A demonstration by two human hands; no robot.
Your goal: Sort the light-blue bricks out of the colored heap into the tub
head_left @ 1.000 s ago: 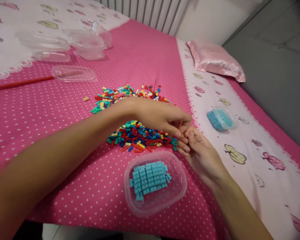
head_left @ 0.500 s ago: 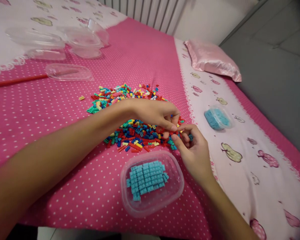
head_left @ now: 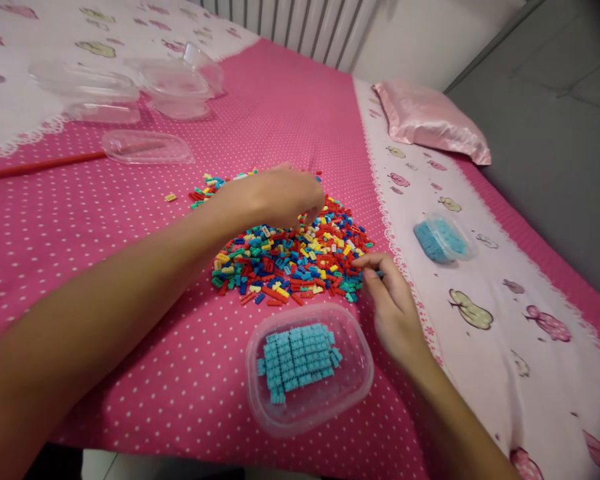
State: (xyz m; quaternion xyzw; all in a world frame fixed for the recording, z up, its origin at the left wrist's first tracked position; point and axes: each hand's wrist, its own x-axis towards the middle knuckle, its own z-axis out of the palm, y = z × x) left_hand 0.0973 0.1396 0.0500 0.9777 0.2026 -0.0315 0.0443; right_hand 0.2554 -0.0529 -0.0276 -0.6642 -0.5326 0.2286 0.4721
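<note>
A heap of small toy building bricks (head_left: 290,260) in red, blue, yellow, green and white lies on the bed. Over its far part my left hand (head_left: 293,197) reaches down, bent at the wrist; its fingertips are mostly hidden, so what they hold does not show. At the heap's right edge my right hand (head_left: 393,300) pinches a small red brick between thumb and forefinger, partly covered by the fingers. Closer to me stands a clear plastic tub (head_left: 310,427) with light-blue bricks (head_left: 300,357) packed in rows inside.
A second tub of blue bricks (head_left: 443,237) sits on the right. Several clear containers (head_left: 175,80) and a clear lid-like piece (head_left: 147,147) lie at the back left, near a red stick (head_left: 45,165). A pink pillow (head_left: 433,120) rests by the grey headboard (head_left: 555,120).
My left hand has left my right hand's fingertips and moved left and away over the heap. My right hand stays nearly in place. The view has shifted slightly.
</note>
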